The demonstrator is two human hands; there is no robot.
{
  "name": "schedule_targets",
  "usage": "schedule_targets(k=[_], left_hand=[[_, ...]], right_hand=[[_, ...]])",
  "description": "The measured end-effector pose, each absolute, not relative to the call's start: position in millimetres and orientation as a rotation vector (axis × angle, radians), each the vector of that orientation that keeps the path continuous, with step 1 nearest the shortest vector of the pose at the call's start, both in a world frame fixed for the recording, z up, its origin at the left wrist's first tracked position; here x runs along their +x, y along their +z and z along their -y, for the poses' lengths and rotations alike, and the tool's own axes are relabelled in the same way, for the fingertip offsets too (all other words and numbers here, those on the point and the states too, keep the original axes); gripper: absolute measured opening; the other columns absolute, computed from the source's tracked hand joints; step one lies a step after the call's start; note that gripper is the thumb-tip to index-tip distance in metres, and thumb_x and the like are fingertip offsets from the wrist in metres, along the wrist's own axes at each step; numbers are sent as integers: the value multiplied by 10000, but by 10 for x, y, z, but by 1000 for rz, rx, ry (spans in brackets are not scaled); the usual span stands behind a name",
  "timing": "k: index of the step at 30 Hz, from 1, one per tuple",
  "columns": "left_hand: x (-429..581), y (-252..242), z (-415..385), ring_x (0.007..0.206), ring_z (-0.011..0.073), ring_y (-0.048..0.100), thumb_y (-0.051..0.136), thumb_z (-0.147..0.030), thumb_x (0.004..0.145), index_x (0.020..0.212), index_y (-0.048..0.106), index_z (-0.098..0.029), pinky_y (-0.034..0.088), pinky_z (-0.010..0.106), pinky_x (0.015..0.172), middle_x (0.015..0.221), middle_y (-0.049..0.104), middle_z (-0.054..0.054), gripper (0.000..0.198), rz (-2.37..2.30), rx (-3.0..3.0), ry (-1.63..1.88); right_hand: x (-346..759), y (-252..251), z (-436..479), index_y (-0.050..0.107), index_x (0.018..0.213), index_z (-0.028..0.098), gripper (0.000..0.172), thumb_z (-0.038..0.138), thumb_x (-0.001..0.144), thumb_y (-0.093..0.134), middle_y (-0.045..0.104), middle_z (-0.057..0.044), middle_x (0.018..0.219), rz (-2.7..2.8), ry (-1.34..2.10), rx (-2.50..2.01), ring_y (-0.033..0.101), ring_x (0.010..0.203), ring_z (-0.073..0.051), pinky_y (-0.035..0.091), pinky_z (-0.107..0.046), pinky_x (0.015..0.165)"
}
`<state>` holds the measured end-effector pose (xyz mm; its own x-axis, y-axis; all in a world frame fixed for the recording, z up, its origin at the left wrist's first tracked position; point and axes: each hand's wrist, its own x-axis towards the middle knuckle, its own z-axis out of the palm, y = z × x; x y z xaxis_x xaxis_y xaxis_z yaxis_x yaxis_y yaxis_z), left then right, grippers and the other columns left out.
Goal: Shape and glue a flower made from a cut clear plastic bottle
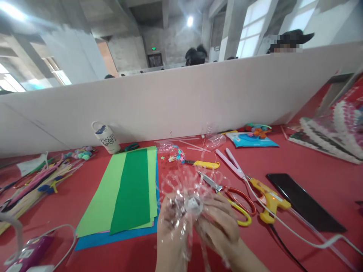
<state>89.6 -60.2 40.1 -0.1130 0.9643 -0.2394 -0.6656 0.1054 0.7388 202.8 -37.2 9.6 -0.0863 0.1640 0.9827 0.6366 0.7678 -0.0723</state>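
In the middle of the view my left hand [174, 217] and my right hand [218, 219] close round a clear plastic bottle piece cut into thin strips [193, 204]. Its whitish round centre faces me, and the curling strips fan out beyond and below my fingers. Glare and blur hide exactly where each fingertip lies. Just right of my right hand are red-handled scissors [241, 196] and a yellow scissor handle [242, 217]. Farther back lie a yellow utility knife [206, 164] and star-shaped sequins [178, 154] by a small clear plastic container.
Green and blue sheets [133, 189] lie left, below a white bottle [106, 138]. A yellow glue gun [270, 200], pink hair straightener [231, 162], black phone-like slab [303, 200] and cables occupy the right. A purple power strip [34, 253] sits front left. A white partition [170, 102] borders the table.
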Motion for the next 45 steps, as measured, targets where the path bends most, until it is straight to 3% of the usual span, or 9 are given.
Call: schedule_targets(k=[3, 7, 15, 23, 28, 36, 45], left_hand=[[915, 361, 657, 671, 122, 640, 858, -84, 432, 787, 663, -253, 495, 171, 588, 749, 677, -37, 439, -843, 443, 1464], [967, 383, 658, 689, 144, 646, 854, -97, 443, 748, 658, -239, 494, 188, 602, 738, 674, -26, 389, -834, 502, 1510], [1073, 342, 519, 757, 150, 643, 831, -221, 551, 829, 649, -214, 504, 229, 720, 811, 675, 4, 333, -734, 370, 1480], [919, 351, 286, 642, 95, 624, 630, -197, 799, 817, 665, -106, 484, 182, 611, 747, 666, 36, 99, -571, -39, 1087], [916, 263, 211, 585, 100, 630, 556, -168, 846, 775, 664, -103, 481, 185, 553, 693, 671, 42, 145, -638, -121, 1079], [908, 149, 95, 664, 100, 633, 548, -145, 836, 743, 664, -117, 503, 182, 648, 722, 676, 42, 152, -696, -75, 1136], [902, 114, 40, 664, 93, 623, 497, -173, 874, 758, 659, -109, 497, 180, 660, 716, 659, 37, 209, -751, -78, 1117]], right_hand=[[2049, 40, 433, 596, 772, 271, 145, 129, 755, 571, 646, 9, 736, 1609, -379, -704, 641, 629, -187, 586, -394, 572], [2030, 1, 436, 594, 789, 307, 239, 96, 678, 604, 648, -10, 749, 1556, -364, -724, 646, 642, -251, 566, -465, 546], [1925, 113, 323, 565, 858, 190, 131, 95, 769, 582, 563, -59, 886, 1592, -437, -755, 589, 807, -197, 530, -425, 732], [1900, 156, 160, 589, 928, 183, 203, 43, 796, 525, 647, -72, 852, 1781, -470, -871, 581, 838, -202, 518, -409, 772], [1899, 108, 116, 580, 956, 188, 248, 30, 769, 540, 653, -74, 854, 1772, -356, -857, 588, 833, -203, 534, -382, 721], [1897, -16, 92, 543, 909, 211, 156, 82, 822, 528, 579, -51, 887, 1682, 59, -1108, 577, 825, -172, 506, -331, 718], [1884, -65, 50, 504, 808, 212, 132, 80, 806, 522, 546, -18, 828, 1635, 223, -1177, 548, 776, -153, 479, -297, 688]])
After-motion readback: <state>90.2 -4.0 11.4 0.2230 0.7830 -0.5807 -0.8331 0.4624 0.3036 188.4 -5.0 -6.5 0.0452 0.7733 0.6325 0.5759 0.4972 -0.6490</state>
